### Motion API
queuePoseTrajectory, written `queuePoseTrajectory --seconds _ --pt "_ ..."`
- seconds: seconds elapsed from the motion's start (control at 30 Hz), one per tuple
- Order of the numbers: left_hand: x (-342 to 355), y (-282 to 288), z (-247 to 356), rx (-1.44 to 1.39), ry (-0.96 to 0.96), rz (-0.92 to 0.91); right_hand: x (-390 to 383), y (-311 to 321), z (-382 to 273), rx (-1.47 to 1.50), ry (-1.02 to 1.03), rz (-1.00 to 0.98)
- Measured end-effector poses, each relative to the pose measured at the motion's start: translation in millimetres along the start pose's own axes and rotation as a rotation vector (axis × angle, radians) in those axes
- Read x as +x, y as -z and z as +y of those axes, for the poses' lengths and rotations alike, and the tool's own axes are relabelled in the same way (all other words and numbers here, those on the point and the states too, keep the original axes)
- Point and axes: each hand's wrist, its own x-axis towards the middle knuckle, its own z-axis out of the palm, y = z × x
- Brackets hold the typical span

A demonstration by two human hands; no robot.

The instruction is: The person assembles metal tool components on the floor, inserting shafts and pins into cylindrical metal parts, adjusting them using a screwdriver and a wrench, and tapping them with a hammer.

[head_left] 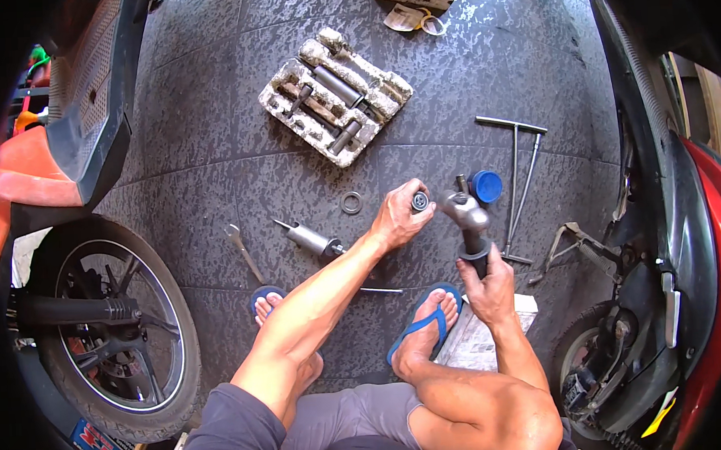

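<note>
My left hand [400, 217] is closed around a short cylindrical metal part [420, 200], whose round, socketed end faces up. In my right hand [490, 290] is a hammer [466, 214] with a rounded metal head and a black grip. The hammer head is raised just right of my left hand, apart from the part. Behind it lies a round blue cap or container [486, 186]. A metal ring [351, 202] rests on the floor left of my left hand. Nearer to me lies a silver cylinder with a pointed tip [309, 238].
A worn white foam tray [279, 100] holds dark metal tools farther off. T-handle wrenches [514, 125] lie at right, a wrench [245, 252] at left, and a thin rod [381, 290] near my sandalled feet. Motorbikes stand on both sides, with a wheel [187, 345] at left.
</note>
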Motion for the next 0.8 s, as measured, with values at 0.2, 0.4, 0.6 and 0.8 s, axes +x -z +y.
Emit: queuePoseTrajectory --seconds 0.2,0.4,0.6,0.8 --pt "14.0 -7.5 0.6 0.099 -0.076 -0.053 7.4 -1.7 -13.2 -0.049 -0.049 -0.046" --pt "8.0 -14.7 -5.3 0.131 -0.057 -0.145 19.8 -2.7 -0.6 -0.074 -0.051 -0.002" --pt "13.7 -11.0 -6.1 0.128 -0.088 -0.097 21.8 -5.2 -8.8 -0.076 -0.152 -0.104" --pt "15.0 -5.6 2.0 0.104 -0.088 -0.064 12.9 -5.1 -5.4 0.056 -0.067 0.128"
